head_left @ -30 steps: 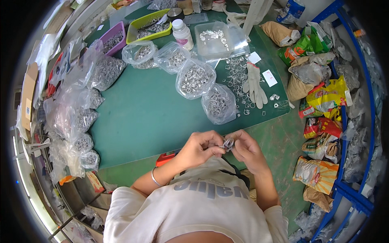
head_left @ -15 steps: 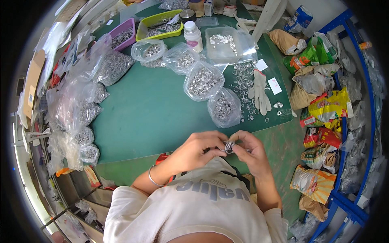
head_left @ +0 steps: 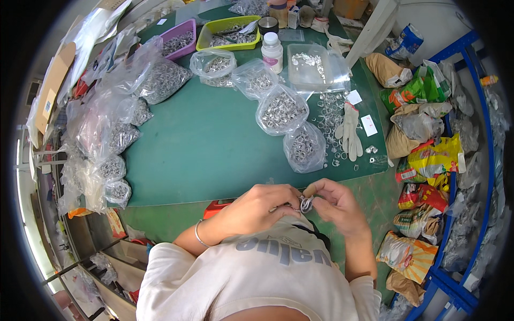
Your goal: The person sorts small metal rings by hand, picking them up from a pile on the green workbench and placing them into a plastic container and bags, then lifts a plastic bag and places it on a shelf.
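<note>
Close to my body, just off the table's front edge, both hands meet around a small cluster of silver metal rings [head_left: 306, 204]. My left hand [head_left: 266, 206] is closed, its fingertips pinching the rings from the left. My right hand [head_left: 338, 207] curls in from the right, index finger and thumb bent against the same rings; it is a little blurred. How many rings are held cannot be made out. Beyond the hands, clear plastic bags of similar rings stand open, the nearest bag [head_left: 304, 148] and a larger bag [head_left: 282, 109] behind it. Loose rings [head_left: 331, 120] lie scattered to their right.
On the green table [head_left: 198, 155] lie a white glove [head_left: 349, 134] and paper slips. Farther back stand a clear tray [head_left: 309, 69], a white bottle [head_left: 272, 52], a yellow-green basket [head_left: 227, 33] and a purple basket [head_left: 179, 39]. Filled bags [head_left: 115, 139] line the left; sacks and a blue rack [head_left: 484, 144] stand right.
My hands have shifted slightly down and right in the picture, and the right fingers have loosened somewhat around the rings. The table scene has moved a little to the right.
</note>
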Demonstrator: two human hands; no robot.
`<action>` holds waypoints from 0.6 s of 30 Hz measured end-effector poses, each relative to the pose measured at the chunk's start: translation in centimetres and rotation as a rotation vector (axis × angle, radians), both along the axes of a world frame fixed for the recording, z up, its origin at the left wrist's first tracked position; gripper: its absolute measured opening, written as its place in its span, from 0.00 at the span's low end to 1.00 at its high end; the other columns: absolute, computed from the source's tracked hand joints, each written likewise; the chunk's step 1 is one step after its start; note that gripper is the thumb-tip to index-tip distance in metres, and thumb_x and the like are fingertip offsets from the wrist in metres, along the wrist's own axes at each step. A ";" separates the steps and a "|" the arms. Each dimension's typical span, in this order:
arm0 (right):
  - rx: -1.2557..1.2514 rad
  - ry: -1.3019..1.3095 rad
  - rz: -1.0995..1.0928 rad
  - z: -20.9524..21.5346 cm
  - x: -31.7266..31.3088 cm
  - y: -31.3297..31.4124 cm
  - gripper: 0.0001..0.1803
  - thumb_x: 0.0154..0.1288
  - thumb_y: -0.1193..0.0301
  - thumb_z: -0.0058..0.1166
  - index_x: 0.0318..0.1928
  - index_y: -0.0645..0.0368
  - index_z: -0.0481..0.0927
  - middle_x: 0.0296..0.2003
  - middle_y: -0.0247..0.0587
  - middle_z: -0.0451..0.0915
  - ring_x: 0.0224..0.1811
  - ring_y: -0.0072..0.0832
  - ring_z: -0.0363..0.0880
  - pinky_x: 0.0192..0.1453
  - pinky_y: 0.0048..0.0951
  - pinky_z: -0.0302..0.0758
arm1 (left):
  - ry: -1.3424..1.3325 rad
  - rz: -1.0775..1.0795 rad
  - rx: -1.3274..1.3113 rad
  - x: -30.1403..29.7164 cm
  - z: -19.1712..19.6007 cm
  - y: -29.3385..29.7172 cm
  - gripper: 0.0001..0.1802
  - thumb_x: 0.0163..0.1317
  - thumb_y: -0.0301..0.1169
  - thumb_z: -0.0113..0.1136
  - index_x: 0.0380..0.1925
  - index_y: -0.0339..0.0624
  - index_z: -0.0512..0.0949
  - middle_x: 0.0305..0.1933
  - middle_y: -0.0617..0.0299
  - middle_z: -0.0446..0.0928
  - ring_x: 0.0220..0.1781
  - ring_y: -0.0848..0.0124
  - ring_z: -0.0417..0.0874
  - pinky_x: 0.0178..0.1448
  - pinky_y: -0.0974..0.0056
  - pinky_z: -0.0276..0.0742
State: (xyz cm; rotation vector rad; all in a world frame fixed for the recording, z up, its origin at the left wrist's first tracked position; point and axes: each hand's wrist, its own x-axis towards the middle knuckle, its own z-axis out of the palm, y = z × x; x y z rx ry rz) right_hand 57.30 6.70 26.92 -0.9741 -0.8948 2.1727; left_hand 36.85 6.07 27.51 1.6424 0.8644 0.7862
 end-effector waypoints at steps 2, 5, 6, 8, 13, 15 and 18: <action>-0.031 0.018 0.067 0.2 0.4 0.3 0.09 0.62 0.77 0.50 0.43 0.66 0.74 0.33 0.29 0.74 0.31 0.11 0.70 0.33 0.14 0.67 | 0.007 0.033 -0.018 -0.2 0.2 -0.1 0.07 0.48 0.17 0.61 0.27 0.34 0.74 0.37 0.52 0.78 0.31 0.60 0.80 0.35 0.63 0.76; -0.116 0.048 0.038 0.7 0.1 0.9 0.08 0.62 0.76 0.50 0.42 0.65 0.74 0.30 0.27 0.74 0.28 0.09 0.67 0.29 0.13 0.64 | 0.066 0.061 0.125 -0.2 0.4 0.1 0.07 0.48 0.16 0.60 0.27 0.35 0.72 0.37 0.52 0.78 0.30 0.58 0.79 0.35 0.62 0.76; -0.081 0.000 0.050 0.9 0.0 1.0 0.08 0.62 0.76 0.50 0.41 0.65 0.74 0.30 0.27 0.73 0.28 0.09 0.66 0.28 0.13 0.64 | 0.084 0.054 0.183 -0.3 0.2 0.1 0.07 0.48 0.16 0.59 0.27 0.35 0.72 0.37 0.51 0.78 0.30 0.58 0.79 0.35 0.62 0.76; -0.010 -0.097 0.073 1.3 -0.2 1.1 0.07 0.63 0.75 0.50 0.39 0.65 0.74 0.30 0.27 0.73 0.27 0.08 0.65 0.26 0.13 0.63 | 0.111 0.042 0.247 -0.6 0.1 0.0 0.07 0.47 0.15 0.58 0.26 0.35 0.72 0.36 0.51 0.78 0.30 0.58 0.79 0.34 0.62 0.76; 0.229 -0.181 0.182 1.4 -0.6 1.3 0.05 0.64 0.75 0.49 0.38 0.64 0.72 0.30 0.28 0.72 0.27 0.08 0.64 0.26 0.13 0.63 | 0.122 -0.028 0.268 -1.2 0.6 0.2 0.08 0.44 0.15 0.58 0.25 0.35 0.72 0.37 0.52 0.78 0.29 0.58 0.79 0.31 0.61 0.75; 0.207 -0.163 0.229 1.7 -0.7 1.5 0.06 0.64 0.74 0.49 0.38 0.64 0.71 0.29 0.28 0.72 0.27 0.08 0.65 0.27 0.13 0.63 | 0.103 -0.061 0.245 -1.3 1.0 0.1 0.09 0.43 0.15 0.59 0.25 0.36 0.72 0.37 0.52 0.78 0.28 0.59 0.78 0.30 0.62 0.75; 0.102 -0.162 0.307 2.6 -0.9 2.4 0.07 0.64 0.74 0.50 0.40 0.64 0.71 0.29 0.28 0.72 0.28 0.09 0.66 0.27 0.13 0.64 | 0.106 -0.078 0.281 -1.4 1.2 0.2 0.09 0.42 0.17 0.61 0.26 0.36 0.73 0.36 0.53 0.78 0.28 0.59 0.78 0.29 0.62 0.74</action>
